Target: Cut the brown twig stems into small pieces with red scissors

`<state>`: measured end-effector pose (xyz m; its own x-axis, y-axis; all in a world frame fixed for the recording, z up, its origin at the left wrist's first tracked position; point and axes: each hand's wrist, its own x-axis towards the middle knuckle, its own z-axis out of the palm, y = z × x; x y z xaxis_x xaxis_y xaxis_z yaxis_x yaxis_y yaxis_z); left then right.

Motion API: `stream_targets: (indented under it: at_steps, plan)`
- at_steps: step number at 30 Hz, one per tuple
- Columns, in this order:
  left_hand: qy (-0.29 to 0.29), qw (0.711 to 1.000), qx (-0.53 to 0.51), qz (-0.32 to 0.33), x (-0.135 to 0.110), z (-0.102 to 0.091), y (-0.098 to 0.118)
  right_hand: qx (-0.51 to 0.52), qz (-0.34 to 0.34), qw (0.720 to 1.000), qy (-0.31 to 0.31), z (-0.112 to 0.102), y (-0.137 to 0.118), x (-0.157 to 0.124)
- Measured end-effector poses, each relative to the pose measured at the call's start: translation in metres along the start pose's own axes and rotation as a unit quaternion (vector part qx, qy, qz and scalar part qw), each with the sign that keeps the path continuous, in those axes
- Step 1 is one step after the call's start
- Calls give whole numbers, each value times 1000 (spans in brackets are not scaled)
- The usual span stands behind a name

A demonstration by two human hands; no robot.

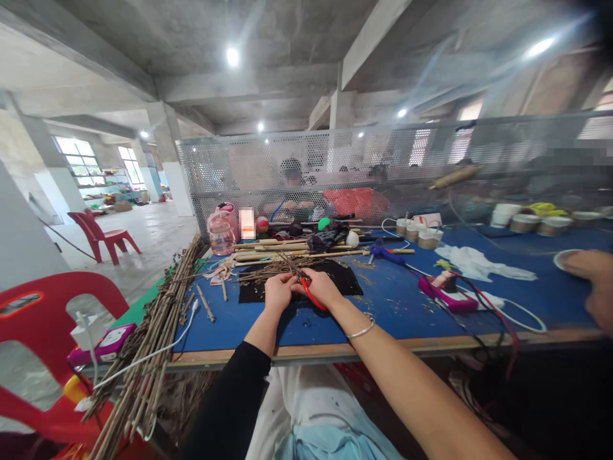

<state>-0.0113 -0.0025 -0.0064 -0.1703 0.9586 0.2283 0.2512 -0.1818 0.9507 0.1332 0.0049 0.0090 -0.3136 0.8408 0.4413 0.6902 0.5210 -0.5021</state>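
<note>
My right hand point(322, 287) is closed around a pair of red-handled shears point(313, 295), low over the worktable. Close beside it, the fingers of my left hand point(279, 291) pinch a thin twig point(290, 263), and the two hands almost touch. Under and behind them, a heap of cut twigs point(261, 273) lies on a black mat point(352, 279). My fingers hide the lower part of the twig and the blades of the shears.
Long sticks point(158, 332) lie bundled over the table's left edge, crossed by a white cable point(167, 348). Bamboo poles point(268, 246) lie behind the mat. A blue glue gun point(387, 254) and a purple power strip point(447, 299) are on the right, near another person's hand point(591, 275).
</note>
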Motion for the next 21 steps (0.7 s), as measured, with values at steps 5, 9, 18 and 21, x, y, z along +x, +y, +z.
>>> stream_targets:
  at_steps: [5,9,18,21]
  plan:
    - [3,1000,18,1,3,1,-4,7,1,1000,-1,0,1,0]
    - [2,1000,27,-5,3,1,-4,18,1,1000,-3,-1,0,-1]
    - [10,1000,3,-9,2,0,-3,17,-18,1000,-4,-1,0,1]
    - [18,1000,-11,-8,1,0,-2,-3,-17,1000,-5,-1,-1,1]
